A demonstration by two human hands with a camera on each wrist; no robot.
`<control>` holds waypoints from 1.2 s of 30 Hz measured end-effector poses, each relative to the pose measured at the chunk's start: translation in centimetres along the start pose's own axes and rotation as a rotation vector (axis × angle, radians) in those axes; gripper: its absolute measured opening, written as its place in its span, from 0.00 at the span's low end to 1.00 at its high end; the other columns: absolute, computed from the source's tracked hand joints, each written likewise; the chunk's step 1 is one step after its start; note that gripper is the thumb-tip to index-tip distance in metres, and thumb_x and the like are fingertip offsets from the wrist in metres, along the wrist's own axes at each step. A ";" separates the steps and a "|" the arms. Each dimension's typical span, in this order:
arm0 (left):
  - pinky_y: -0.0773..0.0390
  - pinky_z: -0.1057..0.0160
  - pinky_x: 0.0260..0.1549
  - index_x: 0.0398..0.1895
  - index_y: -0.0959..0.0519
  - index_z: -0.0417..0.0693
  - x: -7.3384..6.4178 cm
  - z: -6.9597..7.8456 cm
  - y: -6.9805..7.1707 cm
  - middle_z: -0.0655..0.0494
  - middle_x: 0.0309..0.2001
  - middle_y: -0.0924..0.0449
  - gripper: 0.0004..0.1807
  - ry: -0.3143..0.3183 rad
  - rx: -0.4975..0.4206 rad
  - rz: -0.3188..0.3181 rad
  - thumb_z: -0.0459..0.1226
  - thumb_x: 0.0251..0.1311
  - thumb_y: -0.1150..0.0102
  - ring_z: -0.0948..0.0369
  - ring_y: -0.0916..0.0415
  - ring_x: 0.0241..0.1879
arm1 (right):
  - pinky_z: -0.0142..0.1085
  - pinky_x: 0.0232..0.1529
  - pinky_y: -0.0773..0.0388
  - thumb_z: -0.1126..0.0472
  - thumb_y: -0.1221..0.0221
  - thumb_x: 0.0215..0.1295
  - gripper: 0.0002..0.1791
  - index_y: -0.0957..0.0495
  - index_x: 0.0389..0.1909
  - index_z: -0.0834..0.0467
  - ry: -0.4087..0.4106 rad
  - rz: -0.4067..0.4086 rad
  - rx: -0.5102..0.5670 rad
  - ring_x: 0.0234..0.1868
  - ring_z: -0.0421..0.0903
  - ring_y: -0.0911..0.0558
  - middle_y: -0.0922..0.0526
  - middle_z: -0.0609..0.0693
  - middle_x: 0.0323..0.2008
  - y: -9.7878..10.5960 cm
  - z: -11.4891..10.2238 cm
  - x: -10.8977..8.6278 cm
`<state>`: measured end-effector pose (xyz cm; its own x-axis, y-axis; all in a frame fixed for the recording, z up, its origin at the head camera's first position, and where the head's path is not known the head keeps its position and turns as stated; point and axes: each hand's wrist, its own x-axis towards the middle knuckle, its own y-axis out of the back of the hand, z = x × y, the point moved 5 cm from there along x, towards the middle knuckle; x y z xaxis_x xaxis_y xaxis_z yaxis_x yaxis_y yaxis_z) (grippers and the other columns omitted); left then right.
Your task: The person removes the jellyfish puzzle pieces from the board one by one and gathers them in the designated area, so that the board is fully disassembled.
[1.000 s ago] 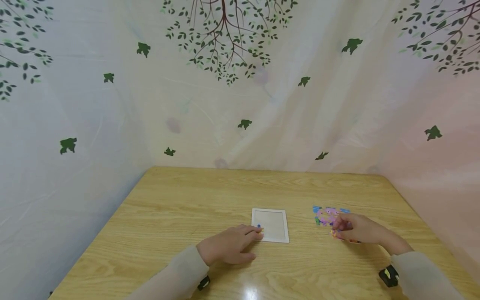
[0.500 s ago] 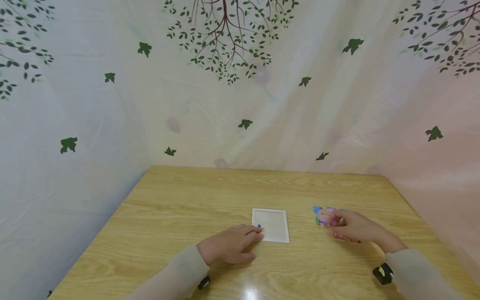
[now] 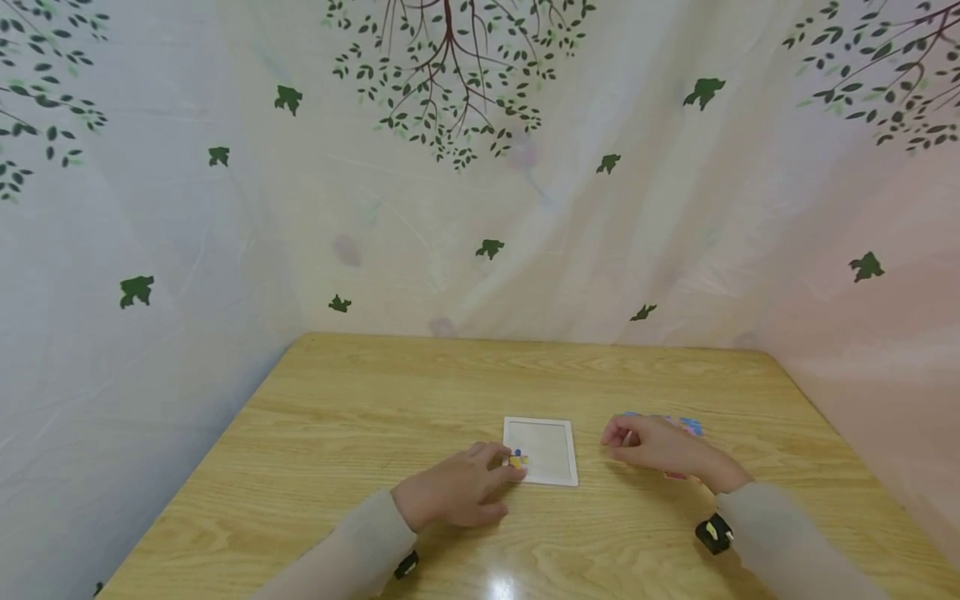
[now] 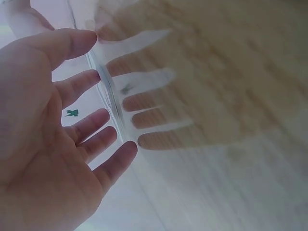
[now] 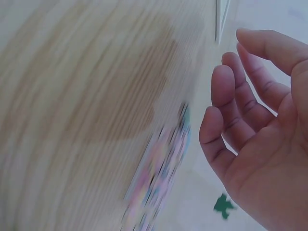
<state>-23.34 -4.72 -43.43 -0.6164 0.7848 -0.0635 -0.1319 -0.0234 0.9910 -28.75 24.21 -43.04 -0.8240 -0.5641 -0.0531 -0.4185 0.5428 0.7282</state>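
In the head view my left hand [image 3: 457, 492] lies at the lower left corner of a white square puzzle frame [image 3: 574, 467]. Its fingertips are at a small yellow and blue puzzle piece [image 3: 517, 460] inside that corner. The left wrist view shows the fingers of this hand [image 4: 62, 125] spread and fairly straight. My right hand [image 3: 667, 446] is over the table right of the frame, partly covering a group of colourful puzzle pieces [image 3: 691, 427]. Loosely bent fingers, with no piece visible between them, show on the right hand [image 5: 260, 106] in its wrist view.
The wooden table [image 3: 360, 400] reaches back to a pale curtain [image 3: 420, 208] printed with branches and green leaves. Its glossy top mirrors the hands. Black wrist cameras, such as the right one [image 3: 713, 533], sit under both cuffs.
My right hand has moved left from over the pieces toward the frame. The left fingers have shifted slightly, uncovering more of the yellow and blue puzzle piece in the corner.
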 end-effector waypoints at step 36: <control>0.34 0.48 0.70 0.75 0.32 0.59 -1.2 -1.3 -0.2 0.49 0.77 0.39 0.29 0.008 -0.134 -0.061 0.48 0.72 0.42 0.50 0.39 0.74 | 0.34 0.43 0.23 0.58 0.35 0.70 0.21 0.19 0.57 0.67 0.141 -0.079 -0.047 0.39 0.38 0.24 0.20 0.51 0.42 -6.7 -7.4 6.6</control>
<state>-23.62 -6.47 -43.71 -0.6102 0.7824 -0.1244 -0.2712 -0.0588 0.9607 -28.56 12.23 -43.26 -0.7260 -0.6875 -0.0179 -0.4593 0.4653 0.7567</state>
